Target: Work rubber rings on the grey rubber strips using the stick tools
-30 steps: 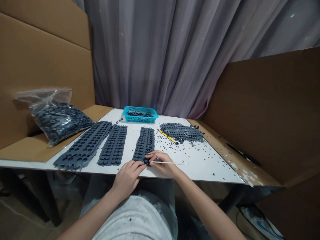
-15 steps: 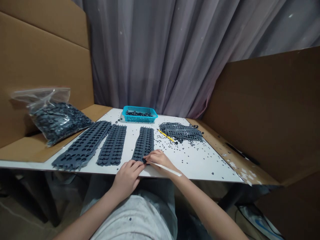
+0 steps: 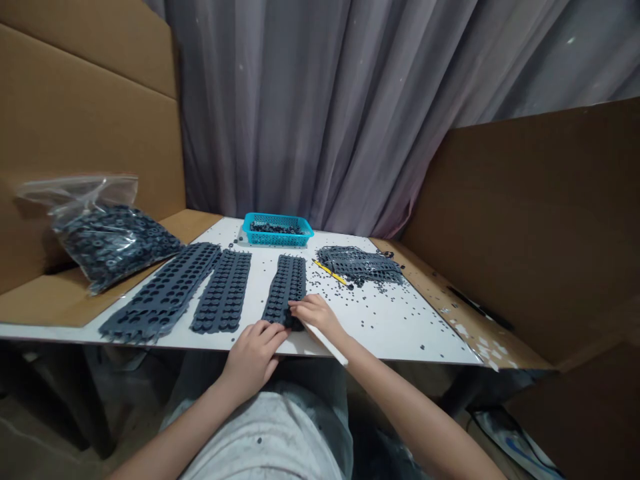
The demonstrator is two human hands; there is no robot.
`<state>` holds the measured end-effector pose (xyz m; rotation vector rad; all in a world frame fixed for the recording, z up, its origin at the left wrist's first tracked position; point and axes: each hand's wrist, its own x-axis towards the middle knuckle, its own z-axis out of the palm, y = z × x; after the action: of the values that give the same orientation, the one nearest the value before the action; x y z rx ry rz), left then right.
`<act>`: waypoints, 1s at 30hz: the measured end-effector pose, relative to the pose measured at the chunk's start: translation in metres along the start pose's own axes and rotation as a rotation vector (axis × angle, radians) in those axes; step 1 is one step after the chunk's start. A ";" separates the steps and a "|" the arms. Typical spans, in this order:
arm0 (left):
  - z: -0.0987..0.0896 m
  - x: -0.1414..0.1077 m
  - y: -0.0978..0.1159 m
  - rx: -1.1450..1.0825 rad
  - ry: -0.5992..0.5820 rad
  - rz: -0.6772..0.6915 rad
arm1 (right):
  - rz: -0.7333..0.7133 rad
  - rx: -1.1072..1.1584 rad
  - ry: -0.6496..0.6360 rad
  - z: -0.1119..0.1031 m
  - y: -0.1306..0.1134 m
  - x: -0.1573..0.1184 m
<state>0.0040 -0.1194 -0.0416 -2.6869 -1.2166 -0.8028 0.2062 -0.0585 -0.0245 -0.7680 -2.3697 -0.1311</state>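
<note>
A dark grey rubber sheet [image 3: 287, 283] with rows of round moulded parts lies before me on the white tabletop. My left hand [image 3: 255, 350] rests at its near end, fingertips pressed together on the edge there; whether they pinch a small part is hidden. In my right hand [image 3: 316, 315] is a thin white stick [image 3: 327, 345], held like a pen with its rear end slanting back toward me. Its tip is over the near part of the sheet, mostly covered by my fingers. Small black bits sit beside the fingertips.
Two more moulded sheets, one narrow [image 3: 223, 293] and one long [image 3: 163, 290], lie to the left. Behind are a bag of black rings [image 3: 117, 243] and a turquoise basket [image 3: 278, 239]. Rightward are punched sheets [image 3: 360, 263], a yellow pen-like tool [image 3: 330, 272] and scattered black dots.
My right hand has risen slightly from the sheet's near edge, and the white stick has swung steeper, its rear end closer to me. My left hand stays almost in place.
</note>
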 end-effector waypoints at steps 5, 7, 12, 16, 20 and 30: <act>0.001 -0.001 0.000 -0.018 0.002 -0.002 | 0.234 0.195 0.112 -0.004 -0.003 0.000; 0.002 -0.002 -0.001 -0.014 0.005 0.003 | 0.298 0.346 0.139 -0.008 -0.007 -0.002; 0.004 -0.003 -0.002 0.000 0.012 0.021 | 0.251 0.648 0.009 -0.018 -0.012 -0.006; 0.003 -0.003 -0.002 0.006 0.019 0.012 | 0.223 0.634 -0.012 -0.019 -0.012 -0.004; 0.002 -0.003 -0.002 0.000 0.020 0.008 | 0.158 0.537 0.006 -0.016 -0.011 -0.005; 0.003 -0.003 -0.002 -0.031 0.030 -0.005 | -0.020 0.147 -0.016 -0.015 -0.013 -0.008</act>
<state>0.0023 -0.1196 -0.0462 -2.6872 -1.2143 -0.8665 0.2120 -0.0778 -0.0163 -0.6774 -2.3722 0.0406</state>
